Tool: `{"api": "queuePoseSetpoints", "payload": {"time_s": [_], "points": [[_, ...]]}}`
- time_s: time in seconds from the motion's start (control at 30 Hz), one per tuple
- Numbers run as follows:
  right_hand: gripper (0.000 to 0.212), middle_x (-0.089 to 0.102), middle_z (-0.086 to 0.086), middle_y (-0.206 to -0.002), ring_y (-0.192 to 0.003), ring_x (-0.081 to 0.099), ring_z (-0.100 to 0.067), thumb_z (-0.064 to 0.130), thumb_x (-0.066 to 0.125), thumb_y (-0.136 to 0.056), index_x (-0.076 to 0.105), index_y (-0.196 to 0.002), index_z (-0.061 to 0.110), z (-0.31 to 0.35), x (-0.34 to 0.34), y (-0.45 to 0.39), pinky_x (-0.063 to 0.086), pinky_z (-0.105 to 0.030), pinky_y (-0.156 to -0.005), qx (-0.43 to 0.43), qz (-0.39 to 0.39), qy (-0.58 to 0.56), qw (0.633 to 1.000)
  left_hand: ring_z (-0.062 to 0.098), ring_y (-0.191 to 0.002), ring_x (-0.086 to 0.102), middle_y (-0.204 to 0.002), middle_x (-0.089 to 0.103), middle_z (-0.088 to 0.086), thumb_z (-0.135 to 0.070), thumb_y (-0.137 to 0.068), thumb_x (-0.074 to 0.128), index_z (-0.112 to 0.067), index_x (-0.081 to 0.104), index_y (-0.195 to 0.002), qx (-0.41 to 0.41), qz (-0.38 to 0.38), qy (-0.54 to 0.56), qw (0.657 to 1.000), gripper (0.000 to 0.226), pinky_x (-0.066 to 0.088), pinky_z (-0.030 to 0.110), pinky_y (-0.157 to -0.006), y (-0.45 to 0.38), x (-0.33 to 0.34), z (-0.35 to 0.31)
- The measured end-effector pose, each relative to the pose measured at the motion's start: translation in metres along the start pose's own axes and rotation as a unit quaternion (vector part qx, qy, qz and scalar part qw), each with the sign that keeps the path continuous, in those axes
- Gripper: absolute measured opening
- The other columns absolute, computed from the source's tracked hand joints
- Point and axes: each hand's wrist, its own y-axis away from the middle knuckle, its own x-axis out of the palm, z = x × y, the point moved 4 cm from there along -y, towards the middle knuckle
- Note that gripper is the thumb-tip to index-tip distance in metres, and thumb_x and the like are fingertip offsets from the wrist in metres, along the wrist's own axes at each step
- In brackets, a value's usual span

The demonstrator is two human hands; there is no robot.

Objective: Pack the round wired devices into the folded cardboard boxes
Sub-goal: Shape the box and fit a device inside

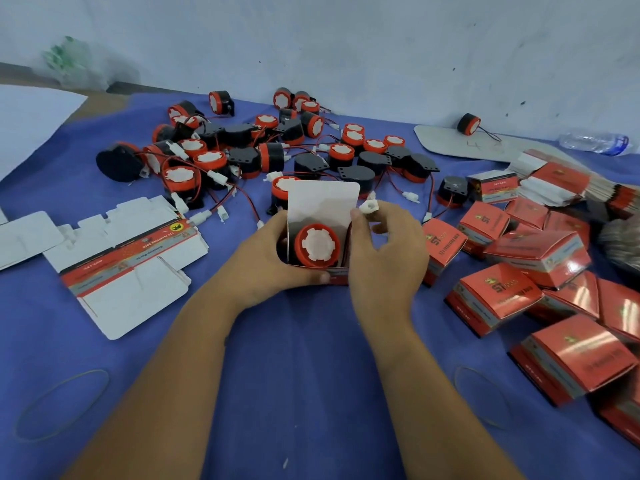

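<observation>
My left hand (273, 251) grips the open red-and-white cardboard box (323, 220) with the round red device (317, 244) inside, while my right hand (384, 244) pinches its white connector (370, 206) just above the opening.

A round device (317, 244) with a red rim and a white toothed centre sits inside an open cardboard box (320, 216) at the middle of the surface, its face turned up and its white lid flap standing upright behind it. Its white connector (369, 206) sticks out above the box's right wall. Many more devices (263, 147), red and black with red-and-black wires and white plugs, lie heaped toward the far edge. Closed red boxes (519, 278) are piled at the right edge, and flat unfolded boxes (121, 258) lie toward the left edge.
</observation>
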Motion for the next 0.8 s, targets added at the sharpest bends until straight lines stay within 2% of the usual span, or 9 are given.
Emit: {"api": "queuePoseSetpoints", "payload": {"time_s": [0.1,0.2,0.27,0.37,0.5,0.57,0.67,0.73,0.8], "points": [[0.012,0.053,0.021,-0.089,-0.085,0.053,-0.01,0.027,0.053,-0.097,0.06,-0.104,0.02,0.013,-0.002,0.001,0.046,-0.03,-0.078,-0.047,-0.008,-0.053,0.997,-0.001,-0.113,0.06,-0.121,0.063,-0.025,-0.051,-0.053,0.089,-0.043,0.049,-0.129,-0.006,-0.008,-0.024,1.0,0.087,0.05,0.037,-0.101,-0.001,-0.001,0.001],[0.008,0.055,0.023,-0.089,-0.085,0.054,-0.004,0.027,0.052,-0.098,0.054,-0.105,0.028,0.021,-0.003,-0.003,0.045,-0.02,-0.077,-0.069,0.017,-0.09,0.993,-0.003,-0.113,0.058,-0.121,0.062,-0.028,-0.057,-0.05,0.087,-0.047,0.049,-0.128,-0.007,-0.011,-0.033,0.999,0.087,0.049,0.037,-0.103,-0.001,-0.001,0.0],[0.009,0.062,0.014,-0.09,-0.09,0.054,-0.007,0.021,0.058,-0.093,0.061,-0.102,0.022,0.023,0.0,-0.004,0.042,-0.019,-0.08,-0.101,0.072,-0.036,0.992,-0.003,-0.114,0.058,-0.121,0.062,-0.027,-0.058,-0.052,0.087,-0.047,0.05,-0.126,-0.002,-0.01,-0.029,1.0,0.084,0.05,0.037,-0.102,-0.001,-0.001,-0.001],[0.011,0.067,0.008,-0.089,-0.097,0.051,-0.007,0.016,0.06,-0.087,0.066,-0.095,0.02,0.02,0.008,-0.001,0.024,-0.029,-0.103,-0.18,0.165,0.123,0.962,0.001,-0.116,0.059,-0.123,0.062,-0.025,-0.06,-0.052,0.084,-0.045,0.051,-0.128,0.015,-0.011,-0.028,0.999,0.084,0.051,0.037,-0.1,-0.001,0.0,-0.003],[0.02,0.064,0.014,-0.09,-0.104,0.053,-0.003,0.029,0.045,-0.086,0.059,-0.099,0.029,0.018,0.015,0.002,0.007,-0.043,-0.114,-0.145,0.259,0.164,0.941,0.008,-0.117,0.06,-0.125,0.063,-0.017,-0.056,-0.057,0.083,-0.038,0.052,-0.131,0.022,-0.007,-0.011,1.0,0.082,0.05,0.041,-0.1,-0.001,0.0,-0.003],[0.022,0.062,0.015,-0.097,-0.106,0.052,-0.006,0.034,0.05,-0.087,0.058,-0.107,0.031,0.021,0.017,0.006,0.007,-0.045,-0.113,-0.162,0.279,0.182,0.929,0.013,-0.116,0.061,-0.124,0.064,-0.012,-0.052,-0.059,0.08,-0.034,0.051,-0.131,0.023,-0.007,-0.009,1.0,0.08,0.05,0.045,-0.1,-0.001,-0.001,-0.002],[0.021,0.059,0.012,-0.104,-0.098,0.055,-0.012,0.026,0.053,-0.093,0.059,-0.113,0.03,0.029,0.022,0.006,0.009,-0.044,-0.11,-0.179,0.28,0.194,0.923,0.011,-0.113,0.062,-0.12,0.065,-0.015,-0.054,-0.057,0.079,-0.041,0.05,-0.129,0.025,-0.008,-0.023,0.999,0.078,0.051,0.043,-0.098,-0.001,-0.001,-0.001],[0.014,0.059,0.008,-0.101,-0.089,0.056,-0.011,0.015,0.05,-0.094,0.06,-0.102,0.022,0.034,0.023,0.001,0.012,-0.042,-0.111,-0.173,0.255,0.159,0.938,0.006,-0.111,0.062,-0.117,0.065,-0.019,-0.058,-0.055,0.08,-0.042,0.052,-0.125,0.023,-0.005,-0.03,0.999,0.077,0.052,0.04,-0.097,-0.001,0.0,-0.001],[0.01,0.059,0.008,-0.091,-0.089,0.048,0.0,0.01,0.051,-0.095,0.059,-0.096,0.017,0.035,0.018,-0.008,0.026,-0.038,-0.106,-0.135,0.203,0.08,0.967,0.0,-0.108,0.062,-0.115,0.065,-0.023,-0.064,-0.05,0.082,-0.042,0.054,-0.122,0.012,-0.01,-0.029,0.999,0.08,0.053,0.033,-0.096,-0.001,-0.001,-0.001]]}}
